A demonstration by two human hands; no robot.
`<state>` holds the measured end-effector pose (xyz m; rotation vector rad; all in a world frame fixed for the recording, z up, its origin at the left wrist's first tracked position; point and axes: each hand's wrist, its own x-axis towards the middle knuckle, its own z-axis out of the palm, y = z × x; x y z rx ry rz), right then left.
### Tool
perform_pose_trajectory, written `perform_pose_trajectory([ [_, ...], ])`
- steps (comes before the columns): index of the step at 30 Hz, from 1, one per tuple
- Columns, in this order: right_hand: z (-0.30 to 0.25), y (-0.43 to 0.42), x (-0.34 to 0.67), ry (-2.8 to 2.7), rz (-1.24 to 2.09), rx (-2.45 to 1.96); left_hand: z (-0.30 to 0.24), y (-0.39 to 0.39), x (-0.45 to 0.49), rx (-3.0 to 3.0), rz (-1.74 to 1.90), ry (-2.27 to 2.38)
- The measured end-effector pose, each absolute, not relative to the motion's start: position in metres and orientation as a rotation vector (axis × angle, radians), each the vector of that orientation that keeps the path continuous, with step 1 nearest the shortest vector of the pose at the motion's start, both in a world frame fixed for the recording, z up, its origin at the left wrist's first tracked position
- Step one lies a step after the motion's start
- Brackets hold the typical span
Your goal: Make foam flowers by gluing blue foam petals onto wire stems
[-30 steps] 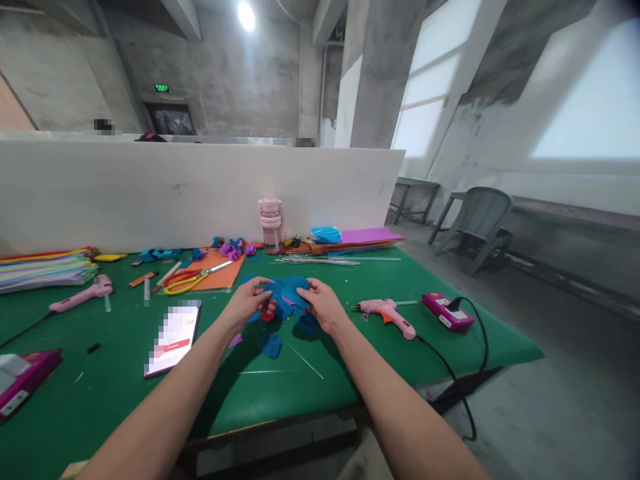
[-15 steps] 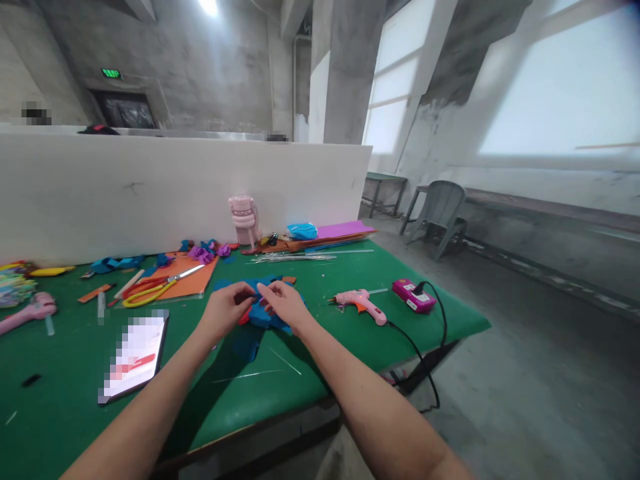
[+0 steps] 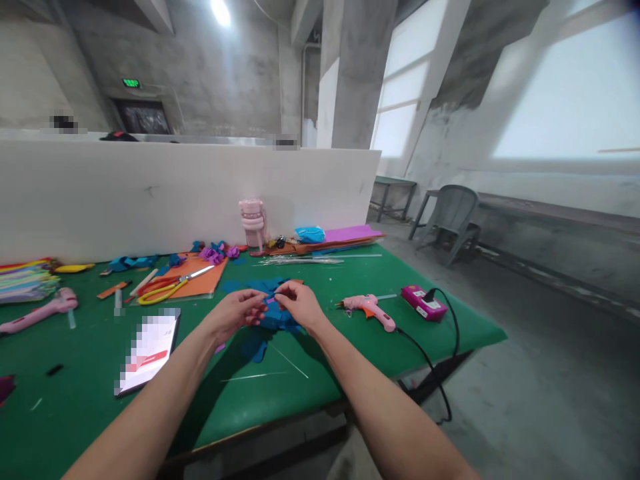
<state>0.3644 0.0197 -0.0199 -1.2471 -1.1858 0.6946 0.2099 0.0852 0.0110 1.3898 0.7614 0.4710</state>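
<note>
My left hand (image 3: 239, 310) and my right hand (image 3: 301, 305) meet over the table with thumbs and fingers pinched close together. At their fingertips a small purple piece (image 3: 271, 301) shows; the fingers hide most of it, and its exact shape cannot be made out. Just below and behind the fingers lie several blue cut pieces (image 3: 277, 321), some partly covered by my hands. A darker blue piece (image 3: 256, 349) rests on the green table nearer to me. To the right of my right hand lies a pink glue gun (image 3: 369, 310) with a clear stick in its back.
A magenta power box (image 3: 424, 303) with a black cable is at the right edge. Scissors (image 3: 173, 285) lie on an orange sheet (image 3: 203, 283); a phone (image 3: 149, 353) lies to the left. A pink bottle (image 3: 253, 223) stands by the white partition (image 3: 190, 193). Thin sticks (image 3: 300, 260) lie behind.
The view has turned slightly left, so everything sits further right. My left fingers have turned and spread a little from the pinch; a red bit seen under them before is now hidden.
</note>
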Motion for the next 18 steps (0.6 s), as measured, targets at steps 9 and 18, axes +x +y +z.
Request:
perform_pose_trajectory([
  [9,-0.016,0.016,0.361,-1.301,0.615,-1.266,0.013,0.081,0.21,1.321,0.455,0.801],
  [18,-0.013,0.014,0.353,-0.989,1.095,-1.133,0.016,0.079,0.21,1.659,0.49,0.799],
])
